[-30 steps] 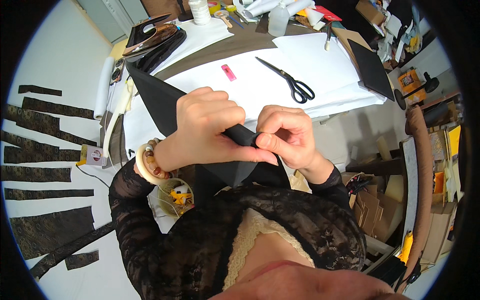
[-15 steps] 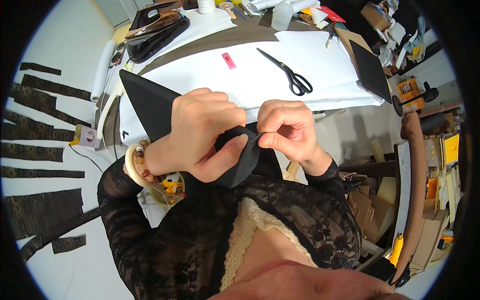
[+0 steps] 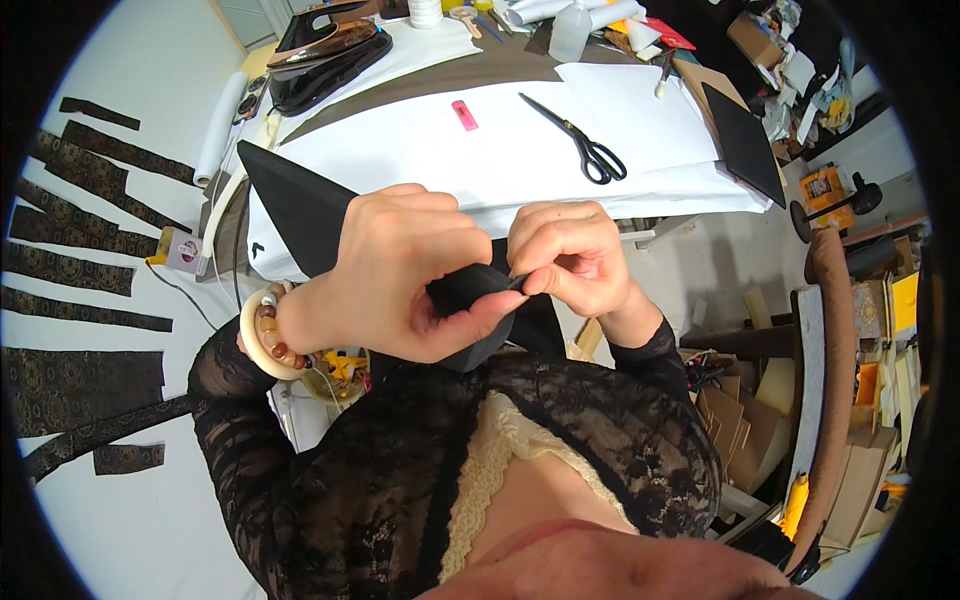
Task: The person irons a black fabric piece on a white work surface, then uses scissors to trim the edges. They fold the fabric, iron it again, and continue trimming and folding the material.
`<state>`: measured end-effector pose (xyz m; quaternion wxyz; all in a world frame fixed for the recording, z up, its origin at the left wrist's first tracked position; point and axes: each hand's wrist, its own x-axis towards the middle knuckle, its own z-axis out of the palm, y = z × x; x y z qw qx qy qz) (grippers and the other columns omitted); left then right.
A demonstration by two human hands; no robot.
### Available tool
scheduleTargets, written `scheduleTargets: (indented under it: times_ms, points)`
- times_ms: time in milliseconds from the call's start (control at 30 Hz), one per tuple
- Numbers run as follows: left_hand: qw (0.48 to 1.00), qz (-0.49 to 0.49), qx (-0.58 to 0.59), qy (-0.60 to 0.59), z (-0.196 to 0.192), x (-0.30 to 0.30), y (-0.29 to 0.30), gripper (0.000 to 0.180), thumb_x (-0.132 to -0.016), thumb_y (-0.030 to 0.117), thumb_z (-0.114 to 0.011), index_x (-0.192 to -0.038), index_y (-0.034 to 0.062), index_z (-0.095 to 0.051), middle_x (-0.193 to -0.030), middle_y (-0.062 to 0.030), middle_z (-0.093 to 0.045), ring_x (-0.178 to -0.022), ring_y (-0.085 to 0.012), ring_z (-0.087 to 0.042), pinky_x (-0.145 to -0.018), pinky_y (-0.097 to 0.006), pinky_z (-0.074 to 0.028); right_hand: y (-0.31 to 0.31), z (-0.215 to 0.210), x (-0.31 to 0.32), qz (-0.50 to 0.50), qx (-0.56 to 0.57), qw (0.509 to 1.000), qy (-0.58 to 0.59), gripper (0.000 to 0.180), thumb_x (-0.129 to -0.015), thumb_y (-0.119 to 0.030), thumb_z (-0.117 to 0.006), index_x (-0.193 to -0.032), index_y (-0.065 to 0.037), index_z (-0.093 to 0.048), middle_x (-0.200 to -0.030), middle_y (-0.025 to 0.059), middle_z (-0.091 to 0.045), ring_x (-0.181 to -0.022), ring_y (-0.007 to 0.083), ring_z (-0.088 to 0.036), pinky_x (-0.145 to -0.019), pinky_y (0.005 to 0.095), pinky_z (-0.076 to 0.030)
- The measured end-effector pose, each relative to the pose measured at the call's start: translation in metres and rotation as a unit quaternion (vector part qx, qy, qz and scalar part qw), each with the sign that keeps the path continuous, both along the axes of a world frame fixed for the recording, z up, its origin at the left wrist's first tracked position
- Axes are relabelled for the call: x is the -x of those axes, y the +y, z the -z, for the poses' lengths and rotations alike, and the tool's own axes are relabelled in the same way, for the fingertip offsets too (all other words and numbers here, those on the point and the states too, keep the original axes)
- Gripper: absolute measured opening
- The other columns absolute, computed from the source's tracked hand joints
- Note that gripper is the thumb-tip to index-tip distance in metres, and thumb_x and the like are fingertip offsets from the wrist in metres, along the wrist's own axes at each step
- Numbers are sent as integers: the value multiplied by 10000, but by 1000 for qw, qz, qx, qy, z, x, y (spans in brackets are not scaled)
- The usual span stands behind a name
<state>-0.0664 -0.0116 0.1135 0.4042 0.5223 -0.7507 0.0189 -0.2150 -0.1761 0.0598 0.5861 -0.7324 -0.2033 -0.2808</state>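
A dark piece of black cloth (image 3: 295,205) hangs from my hands, one pointed part stretching out to the left over the table's front edge. My left hand (image 3: 395,275) is curled around a fold of it, with the thumb reaching across to the fold's tip. Pressed close on the right, my right hand (image 3: 575,262) pinches the cloth's edge between thumb and forefinger. Whether a needle or other small thing sits in that pinch is hidden. The two hands meet at the fingertips above my lap.
White paper (image 3: 400,140) covers the table, with black scissors (image 3: 590,150) and a small pink object (image 3: 464,115) on it. An iron (image 3: 330,60) stands at the back left. Patterned dark strips (image 3: 90,385) hang at the left; a padded brown rail (image 3: 828,330) runs along the right.
My left thumb has moved right and up, up to the right fingertips. The cloth fold between the hands has turned and now shows less. The view has shifted slightly.
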Motion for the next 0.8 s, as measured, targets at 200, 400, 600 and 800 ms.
scheduleTargets:
  times_ms: [200,400,600,800]
  points:
    - [999,-21,16,-21,1,0,3,298,-634,194,-820,-627,108,-535,-540,-23,-456,-479,-236,-441,-491,-326,-302,1,-4,-1,30,65,997,-30,105,-847,-71,-725,-803,-1,-659,-768,93,-650,-699,230,-604,-626,313,-468]
    - [999,-25,34,-15,7,-6,4,328,-636,183,-809,-607,104,-492,-535,-27,-424,-473,-243,-423,-491,-328,-299,0,-11,3,108,89,989,-47,147,-915,-144,-670,-865,-8,-643,-798,89,-627,-725,192,-584,-667,307,-463]
    - [999,-32,37,8,11,-15,4,305,-662,124,-764,-611,98,-464,-537,-36,-405,-474,-242,-393,-494,-337,-280,19,6,-20,26,-14,999,-19,562,-850,-452,-762,-1118,5,-572,-978,95,-624,-887,188,-602,-827,321,-484]
    - [998,-33,53,-9,13,-22,6,223,-660,161,-775,-629,96,-563,-510,-21,-459,-448,-216,-474,-469,-301,-354,27,16,-26,-36,-77,995,46,437,-856,-341,-792,-1068,-7,-607,-999,66,-643,-930,156,-611,-862,308,-487]
